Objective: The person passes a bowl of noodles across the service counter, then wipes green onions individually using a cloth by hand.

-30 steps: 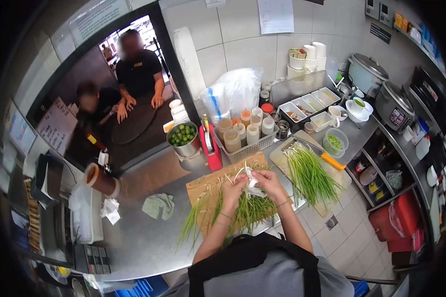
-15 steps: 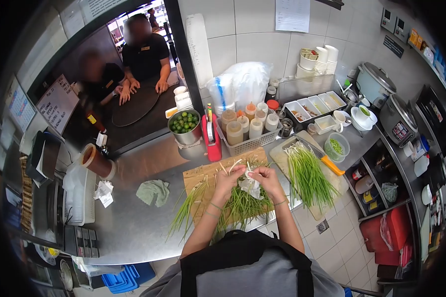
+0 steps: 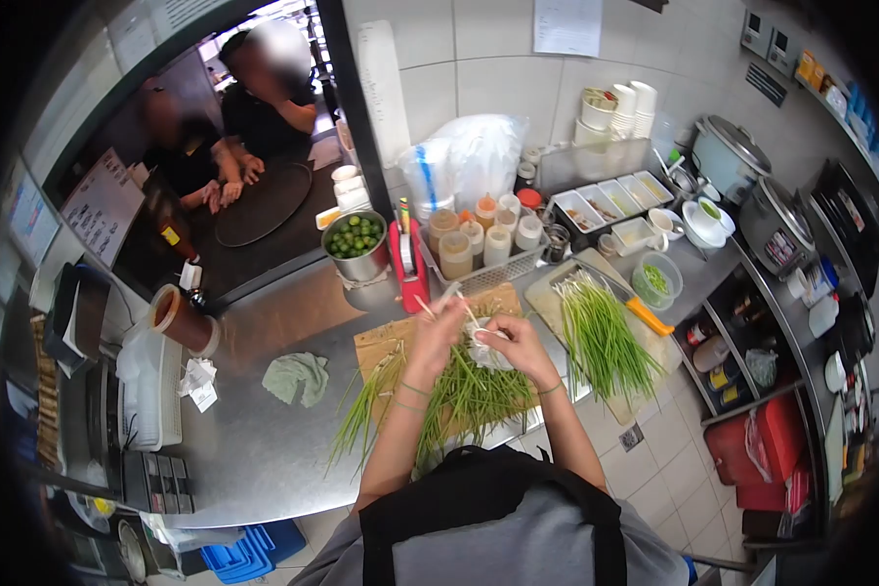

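Note:
My left hand [image 3: 438,340] is closed, slightly blurred, with thin white spring onion ends [image 3: 423,305] sticking out above its fingers. My right hand [image 3: 520,348] pinches a crumpled white tissue-like piece [image 3: 490,355], close beside the left. Beneath both hands, loose green spring onions [image 3: 464,396] lie spread over a brown board or sheet [image 3: 379,344], their tops hanging past its near left side. To the right, a neater bunch of spring onions [image 3: 606,337] rests on a pale cutting board [image 3: 547,291], next to an orange-handled knife [image 3: 648,316].
Behind the board stand a red tape dispenser [image 3: 409,269], a basket of sauce bottles [image 3: 498,272] and a pot of green citrus [image 3: 354,244]. A green cloth [image 3: 298,379] lies on the steel counter [image 3: 254,449]. Two people stand beyond the pass window.
My left hand has moved slightly up and away from the right, with the white stalk ends. The right hand keeps the white piece. Beyond the window, one person's arm has risen.

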Available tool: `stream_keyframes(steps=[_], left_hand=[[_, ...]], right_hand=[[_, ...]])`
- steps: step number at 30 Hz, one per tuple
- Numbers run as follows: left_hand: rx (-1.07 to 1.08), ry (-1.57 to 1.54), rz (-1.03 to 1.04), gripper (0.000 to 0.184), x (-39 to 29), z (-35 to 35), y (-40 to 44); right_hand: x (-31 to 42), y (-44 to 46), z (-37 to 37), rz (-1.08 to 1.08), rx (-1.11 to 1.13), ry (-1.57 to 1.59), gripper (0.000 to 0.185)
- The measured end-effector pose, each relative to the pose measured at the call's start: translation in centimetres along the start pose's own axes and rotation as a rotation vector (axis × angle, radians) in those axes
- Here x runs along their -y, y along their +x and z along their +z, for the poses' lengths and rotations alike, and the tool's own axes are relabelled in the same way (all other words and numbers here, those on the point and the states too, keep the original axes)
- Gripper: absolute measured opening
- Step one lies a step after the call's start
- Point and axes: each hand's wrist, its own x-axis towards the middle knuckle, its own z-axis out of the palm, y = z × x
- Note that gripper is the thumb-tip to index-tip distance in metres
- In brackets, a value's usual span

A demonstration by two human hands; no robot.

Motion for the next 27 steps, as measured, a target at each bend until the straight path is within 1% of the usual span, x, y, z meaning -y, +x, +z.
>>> stream_keyframes(steps=[1,2,5,9,10,11,14,17,18,22,25,26,27], left_hand=[[-0.025,0.007,0.021,0.014,-0.9,-0.3,0.3],[-0.053,0.013,0.044,0.013,-1.6,-0.6,0.6],[-0.036,0.028,0.052,0.015,-2.8,-1.5,1.1],[-0.079,-0.147,0.141,0.01,-3.8,-2.6,1.6],[-0.144,-0.175,0.147,0.009,-4.4,-2.9,1.5],[-0.157,-0.192,0.177,0.01,-5.0,-3.6,1.5],[-0.209,-0.231,0.251,0.013,-6.7,-6.2,1.3],[-0.287,-0.231,0.265,0.013,-8.1,-7.0,0.4],[-0.265,-0.244,0.272,0.016,-8.0,-7.3,0.4],[-0.215,-0.308,0.199,0.013,-6.3,-6.8,0.4],[-0.165,-0.305,0.153,0.012,-5.4,-6.7,0.4],[-0.163,-0.303,0.141,0.012,-5.1,-7.0,0.6],[-0.166,-0.301,0.135,0.013,-4.8,-7.0,0.6]], right_hand=[[0.5,-0.2,0.1,-0.04,0.015,-0.041,0.018],[1.0,-0.5,0.1,-0.001,0.035,-0.026,0.019],[-0.1,-0.4,0.2,-0.007,0.044,-0.001,0.019],[0.0,-0.6,-0.4,-0.026,0.068,-0.05,0.019],[-0.7,-0.6,-0.7,-0.038,0.076,-0.069,0.019],[-1.2,-0.8,-1.1,-0.05,0.086,-0.086,0.018],[-0.9,-1.5,-2.3,-0.026,0.048,-0.114,0.015],[-2.8,-1.2,-3.1,0.058,-0.115,0.004,0.012],[-2.5,-0.8,-3.1,0.046,-0.194,0.05,0.01],[-1.7,-0.3,-3.1,0.057,-0.326,0.169,0.011],[-1.1,0.0,-2.9,0.066,-0.386,0.138,0.014],[-1.2,0.0,-3.2,0.08,-0.352,0.088,0.014],[-1.5,-0.1,-3.3,0.024,-0.29,-0.016,0.015]])
